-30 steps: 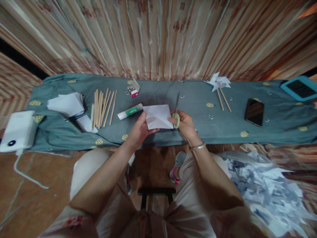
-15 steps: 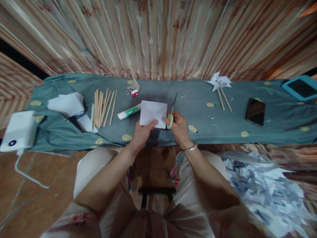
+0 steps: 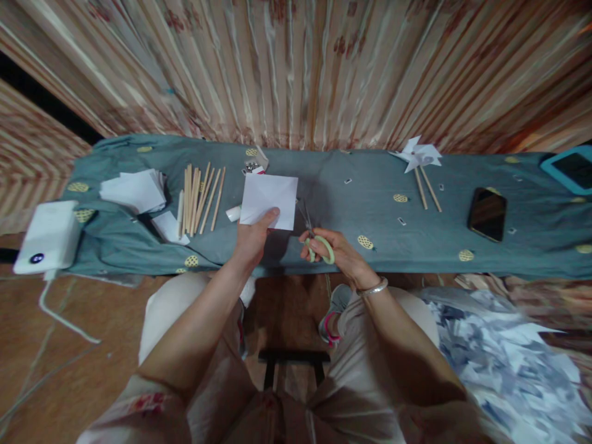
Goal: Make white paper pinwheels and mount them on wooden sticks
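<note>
- One white paper square (image 3: 269,192), over the cloth-covered counter (image 3: 370,179), pinched at its near edge by the left hand (image 3: 252,239); thumb pressed on top, other fingers hidden beneath.
- Right hand (image 3: 340,251) gripping green-handled scissors (image 3: 328,248), fingers curled at the loops, blades slightly parted beside the paper.

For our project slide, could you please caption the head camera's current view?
Left hand holding creased white paper, right hand holding green-handled scissors, above a cloth-covered table.
</note>
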A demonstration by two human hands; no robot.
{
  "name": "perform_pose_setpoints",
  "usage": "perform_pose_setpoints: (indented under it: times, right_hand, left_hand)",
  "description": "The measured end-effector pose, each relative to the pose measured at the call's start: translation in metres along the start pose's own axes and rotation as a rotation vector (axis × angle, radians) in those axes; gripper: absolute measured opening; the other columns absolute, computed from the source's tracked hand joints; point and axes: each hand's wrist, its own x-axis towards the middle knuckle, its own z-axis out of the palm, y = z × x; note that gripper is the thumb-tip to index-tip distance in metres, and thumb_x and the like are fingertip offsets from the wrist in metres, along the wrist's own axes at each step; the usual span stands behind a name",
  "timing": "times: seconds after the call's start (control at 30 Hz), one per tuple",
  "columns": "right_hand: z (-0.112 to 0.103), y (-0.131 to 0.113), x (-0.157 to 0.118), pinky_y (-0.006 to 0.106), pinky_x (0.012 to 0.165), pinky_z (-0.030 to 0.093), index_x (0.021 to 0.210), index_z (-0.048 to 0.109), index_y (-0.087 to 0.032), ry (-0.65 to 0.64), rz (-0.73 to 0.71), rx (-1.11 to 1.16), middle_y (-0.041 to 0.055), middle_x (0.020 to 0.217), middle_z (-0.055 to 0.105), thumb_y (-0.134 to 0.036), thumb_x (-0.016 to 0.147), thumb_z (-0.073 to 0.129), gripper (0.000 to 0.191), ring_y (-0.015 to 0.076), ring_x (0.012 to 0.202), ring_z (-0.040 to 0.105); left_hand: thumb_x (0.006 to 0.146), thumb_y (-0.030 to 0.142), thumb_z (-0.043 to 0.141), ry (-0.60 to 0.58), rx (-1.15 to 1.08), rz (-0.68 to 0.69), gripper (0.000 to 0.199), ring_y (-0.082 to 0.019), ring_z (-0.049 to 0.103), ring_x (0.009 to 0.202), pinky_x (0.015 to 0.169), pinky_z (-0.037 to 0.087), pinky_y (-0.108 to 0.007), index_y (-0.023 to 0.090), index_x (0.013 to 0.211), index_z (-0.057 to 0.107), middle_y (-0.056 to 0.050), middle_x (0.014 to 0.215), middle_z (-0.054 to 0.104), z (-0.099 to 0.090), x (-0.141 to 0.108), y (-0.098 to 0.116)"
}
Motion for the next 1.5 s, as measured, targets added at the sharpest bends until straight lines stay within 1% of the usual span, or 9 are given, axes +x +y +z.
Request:
perform_pose_setpoints:
  times: [0.1,0.2,0.27,0.53,0.73,0.87,1.07,1.3,1.5]
  right_hand:
    - [-0.0019,-0.0013,-0.0071,0.025,0.064,0.049,0.09,0.068,-0.018,-0.134,0.055,-0.017,0.0006,0.073,0.07,-0.063,0.064,0.081,0.053,0.012,0.066,0.063]
    - [-0.0011,-0.002,-0.0099,0.024,0.063,0.049,0.09,0.069,-0.017,-0.185,0.087,-0.036,0.0,0.071,0.069,-0.06,0.064,0.083,0.052,0.0116,0.064,0.063]
    - [0.0002,-0.0018,-0.0097,0.024,0.061,0.048,0.089,0.069,-0.016,-0.181,0.092,-0.049,-0.0008,0.069,0.068,-0.058,0.063,0.083,0.051,0.0109,0.062,0.061]
    - [0.0037,0.0018,-0.0063,0.022,0.054,0.042,0.088,0.069,-0.016,-0.157,0.103,-0.045,-0.0017,0.066,0.065,-0.055,0.065,0.084,0.047,0.0088,0.058,0.057]
    - [0.0046,-0.0016,-0.0066,0.021,0.053,0.043,0.084,0.067,-0.016,-0.155,0.131,-0.026,-0.0028,0.064,0.064,-0.055,0.06,0.086,0.05,0.0083,0.057,0.057]
    - [0.0047,-0.0012,-0.0064,0.021,0.053,0.043,0.085,0.067,-0.015,-0.155,0.133,-0.004,-0.0029,0.065,0.064,-0.054,0.06,0.086,0.05,0.008,0.057,0.057]
    - [0.0047,0.0017,-0.0063,0.021,0.054,0.043,0.085,0.068,-0.015,-0.14,0.128,-0.01,-0.0023,0.063,0.064,-0.053,0.061,0.086,0.048,0.0084,0.057,0.058]
    - [0.0038,0.0042,-0.0052,0.019,0.054,0.043,0.084,0.07,-0.015,-0.119,0.133,-0.006,-0.003,0.063,0.063,-0.052,0.059,0.088,0.048,0.0076,0.058,0.058]
    - [0.0043,0.0042,-0.0045,0.019,0.054,0.044,0.082,0.07,-0.015,-0.116,0.157,0.019,-0.0032,0.063,0.063,-0.052,0.055,0.09,0.05,0.0073,0.057,0.058]
  left_hand:
    - [0.068,0.021,0.08,0.023,-0.017,-0.012,0.052,-0.023,0.069,0.108,0.075,0.055,-0.026,0.027,0.118,0.068,-0.004,0.111,0.076,-0.0039,0.0026,0.0032]
    - [0.07,0.018,0.079,0.025,-0.019,-0.01,0.046,-0.024,0.071,0.101,0.071,0.055,-0.026,0.024,0.115,0.07,-0.005,0.111,0.076,-0.0049,0.0024,0.0043]
    - [0.07,0.017,0.077,0.024,-0.02,-0.01,0.045,-0.024,0.071,0.1,0.07,0.055,-0.026,0.023,0.114,0.07,-0.006,0.112,0.076,-0.0041,0.0012,0.0046]
    - [0.07,0.015,0.077,0.023,-0.032,-0.031,0.045,-0.027,0.07,0.104,0.078,0.056,-0.032,0.022,0.114,0.07,-0.006,0.109,0.076,0.0016,-0.0042,0.0056]
    - [0.067,0.016,0.078,0.017,-0.024,-0.013,0.046,-0.025,0.071,0.1,0.073,0.056,-0.028,0.019,0.112,0.071,-0.007,0.107,0.077,0.0038,-0.0046,0.0034]
    - [0.061,0.021,0.081,0.03,-0.019,0.015,0.049,-0.026,0.071,0.095,0.07,0.056,-0.029,0.016,0.108,0.07,-0.009,0.103,0.076,0.0036,-0.0039,0.0007]
    - [0.057,0.029,0.083,0.0,0.011,0.034,0.046,-0.028,0.07,0.095,0.068,0.054,-0.031,0.021,0.101,0.071,-0.009,0.103,0.076,0.0008,-0.0012,-0.0031]
    - [0.056,0.023,0.077,-0.03,-0.035,0.024,0.04,-0.02,0.066,0.08,0.068,0.055,-0.029,0.019,0.095,0.071,-0.004,0.091,0.074,0.0006,-0.0012,-0.0006]
    - [0.058,0.02,0.072,-0.046,-0.019,0.04,0.041,-0.02,0.067,0.079,0.072,0.055,-0.03,0.019,0.099,0.07,-0.003,0.088,0.073,-0.0001,-0.0009,0.0005]
